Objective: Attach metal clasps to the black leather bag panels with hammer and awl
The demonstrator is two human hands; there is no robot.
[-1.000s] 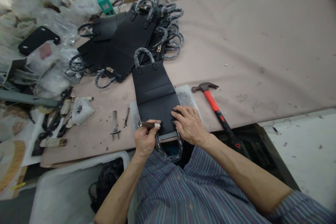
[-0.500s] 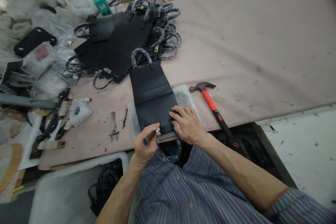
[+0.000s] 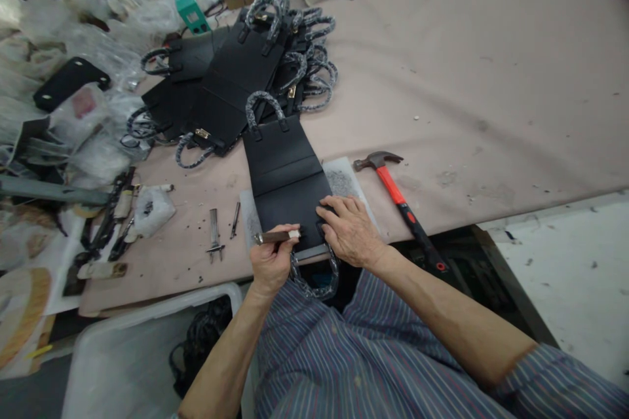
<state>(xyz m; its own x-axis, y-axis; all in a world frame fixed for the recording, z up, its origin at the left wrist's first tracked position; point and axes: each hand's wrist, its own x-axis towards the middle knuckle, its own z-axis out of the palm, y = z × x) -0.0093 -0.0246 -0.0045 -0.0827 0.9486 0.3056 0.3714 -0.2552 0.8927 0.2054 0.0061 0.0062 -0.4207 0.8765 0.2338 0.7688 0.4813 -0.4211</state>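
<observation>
A black bag panel lies creased across its middle, with plastic-wrapped handles at its far and near ends. My left hand is closed around a slim tool with a dark metallic shaft and a white band near the thumb. The tool lies almost level over the panel's near left part; its working tip is hard to make out. My right hand rests on the panel's near right edge, fingers stretched out and pressing it down beside the near handle. That handle hangs over the table edge.
A speckled white board lies beneath the panel. To the right is a claw hammer; to the left are two metal tools. Behind lies a pile of black bag pieces. A plastic bin stands below the table at left.
The tool in my left hand has tilted from pointing towards me to lying almost level, its back end now to the left. My right hand and the panel stay in place.
</observation>
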